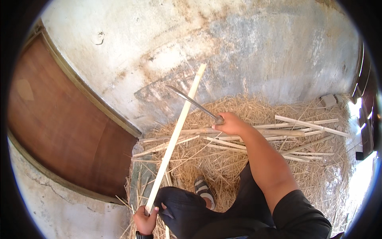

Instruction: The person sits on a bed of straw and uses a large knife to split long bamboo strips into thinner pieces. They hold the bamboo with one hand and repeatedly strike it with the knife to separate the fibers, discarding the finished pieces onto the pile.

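Note:
My left hand (146, 220), low at the left, grips the bottom end of a long pale split-bamboo strip (170, 149). The strip slants up and to the right, its far end in front of the wall. My right hand (230, 123), arm stretched forward, is closed round the handle of a long knife (197, 105) with a narrow, slightly curved blade. That blade crosses in front of the strip's upper part, its tip pointing up and left; whether the edge touches the strip I cannot tell.
Several loose bamboo strips (278, 132) lie on the straw-covered ground (318, 171). Ahead stands a stained plaster wall (278, 59), with a brown wooden door (67, 123) at the left. My sandalled foot (205, 191) is on the straw. A stone block (328, 100) sits at the back right.

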Motion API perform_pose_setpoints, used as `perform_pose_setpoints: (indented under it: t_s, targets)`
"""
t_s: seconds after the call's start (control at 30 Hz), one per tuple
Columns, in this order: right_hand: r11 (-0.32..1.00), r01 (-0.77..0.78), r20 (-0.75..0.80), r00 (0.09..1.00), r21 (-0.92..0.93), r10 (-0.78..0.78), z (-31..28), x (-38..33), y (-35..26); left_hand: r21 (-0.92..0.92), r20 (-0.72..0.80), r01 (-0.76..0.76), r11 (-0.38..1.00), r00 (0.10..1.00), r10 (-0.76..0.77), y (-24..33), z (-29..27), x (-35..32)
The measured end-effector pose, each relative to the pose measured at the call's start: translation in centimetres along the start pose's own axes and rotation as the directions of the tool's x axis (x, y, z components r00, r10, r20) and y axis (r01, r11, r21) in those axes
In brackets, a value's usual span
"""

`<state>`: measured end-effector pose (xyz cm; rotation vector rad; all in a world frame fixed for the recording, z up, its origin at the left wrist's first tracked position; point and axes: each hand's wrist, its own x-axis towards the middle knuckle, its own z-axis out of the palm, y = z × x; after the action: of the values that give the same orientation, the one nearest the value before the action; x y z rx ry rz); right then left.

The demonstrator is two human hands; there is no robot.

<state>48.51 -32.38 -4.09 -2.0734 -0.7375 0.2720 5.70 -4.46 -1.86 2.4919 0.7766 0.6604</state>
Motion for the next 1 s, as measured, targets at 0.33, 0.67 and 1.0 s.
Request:
perform_pose_setpoints:
  t_s: [0.33,0.67,1.0]
  targets:
    - [0.915,0.369,0.45,0.853,-0.162,-0.264,3.9,-3.1,-5.3,0.032,0.106,0.018,0.999,0.994,-0.021,0.9,1.3,0.7]
    - [0.984,0.158,0.291,0.948,-0.077,-0.129,4.7,-1.6,-3.0,0.093,0.087,0.057,0.994,0.994,-0.065,-1.2,1.0,-0.4]
    - [0.975,-0.173,-0.048,0.982,0.137,0.181,-0.4,-0.3,0.5,0.061,0.125,-0.023,0.998,0.992,0.015,-2.3,-0.1,0.0]
